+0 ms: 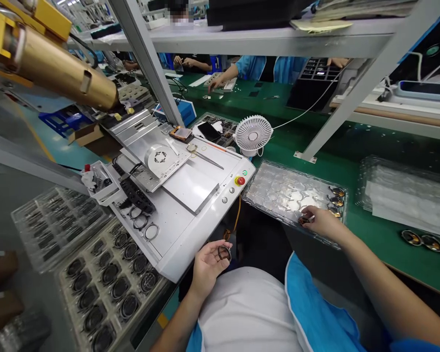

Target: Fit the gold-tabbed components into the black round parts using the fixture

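Over the green bench, left hand pinches a ring, right hand a dark part.

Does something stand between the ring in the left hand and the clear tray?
Nothing visible. Between the ring in the left hand and the clear tray, I see only a dark area; the orange cable hangs by the machine. The right hand is at the tray's near edge.

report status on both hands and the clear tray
Left hand: holding dark ring. Right hand: apparently pinching small dark part at clear tray's near edge. White fan beyond, apart from both hands.
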Available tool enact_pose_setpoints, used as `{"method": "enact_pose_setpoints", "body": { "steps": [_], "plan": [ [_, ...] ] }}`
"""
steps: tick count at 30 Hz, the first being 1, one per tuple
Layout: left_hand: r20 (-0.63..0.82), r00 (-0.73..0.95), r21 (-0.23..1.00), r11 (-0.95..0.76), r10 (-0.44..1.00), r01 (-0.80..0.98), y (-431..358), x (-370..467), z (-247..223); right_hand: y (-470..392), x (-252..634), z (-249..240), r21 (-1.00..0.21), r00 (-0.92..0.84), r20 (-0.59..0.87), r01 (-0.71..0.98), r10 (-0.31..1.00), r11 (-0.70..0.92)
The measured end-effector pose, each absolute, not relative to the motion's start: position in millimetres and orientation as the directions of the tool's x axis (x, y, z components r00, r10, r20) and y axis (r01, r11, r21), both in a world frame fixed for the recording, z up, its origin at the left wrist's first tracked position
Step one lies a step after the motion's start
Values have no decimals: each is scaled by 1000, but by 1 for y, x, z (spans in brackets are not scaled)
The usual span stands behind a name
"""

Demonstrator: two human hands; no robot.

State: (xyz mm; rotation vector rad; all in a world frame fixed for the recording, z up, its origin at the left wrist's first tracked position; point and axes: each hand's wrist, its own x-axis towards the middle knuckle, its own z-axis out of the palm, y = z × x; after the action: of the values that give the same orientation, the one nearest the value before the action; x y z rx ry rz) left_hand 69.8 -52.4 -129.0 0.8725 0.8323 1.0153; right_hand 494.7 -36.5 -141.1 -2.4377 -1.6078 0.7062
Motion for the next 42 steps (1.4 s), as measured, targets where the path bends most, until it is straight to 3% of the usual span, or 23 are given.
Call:
{"method": "enact_pose_setpoints", "body": {
  "steps": [4, 7, 9, 11, 15, 18, 21, 24, 28, 35, 38, 42],
  "plan": [
    [-190, 351, 880, 318, 917, -354, -50, 76, -124, -40, 491, -138, -409, 289, -280, 827, 915, -386],
    [-248, 421, 838, 411, 872, -358, -48, 78, -118, -35, 466, -115, -591, 106, -144, 789, 984, -171],
    [-287, 484, 794, 488, 827, -363, -46, 79, -111, -29, 436, -95, -745, -114, 47, 658, 992, 111],
    [-302, 557, 748, 554, 774, -365, -43, 81, -100, -23, 398, -76, -823, -313, 231, 443, 921, 356],
    [-271, 656, 680, 623, 704, -387, -37, 78, -81, -6, 332, -54, -833, -529, 430, 81, 732, 547],
    [-238, 616, 694, 575, 751, -434, -37, 69, -72, 6, 306, -50, -822, -542, 485, -14, 687, 569],
    [-213, 536, 750, 488, 817, -446, -39, 60, -68, 13, 295, -53, -864, -465, 453, -21, 761, 502],
    [-199, 476, 806, 419, 856, -417, -39, 54, -66, 13, 286, -58, -946, -360, 302, 3, 883, 325],
    [-167, 471, 849, 369, 866, -378, -38, 50, -65, 7, 274, -64, -986, -378, 145, 26, 914, 167],
    [-42, 469, 902, 235, 882, -363, -44, 54, -75, -12, 247, -76, -922, -166, -142, -336, 976, -191],
    [-46, 451, 910, 224, 891, -349, -45, 52, -76, -13, 246, -78, -948, -136, -104, -286, 985, -140],
    [-157, 513, 886, 350, 844, -304, -42, 43, -72, -3, 258, -68, -977, -190, 207, 19, 960, 214]
  ]
}}
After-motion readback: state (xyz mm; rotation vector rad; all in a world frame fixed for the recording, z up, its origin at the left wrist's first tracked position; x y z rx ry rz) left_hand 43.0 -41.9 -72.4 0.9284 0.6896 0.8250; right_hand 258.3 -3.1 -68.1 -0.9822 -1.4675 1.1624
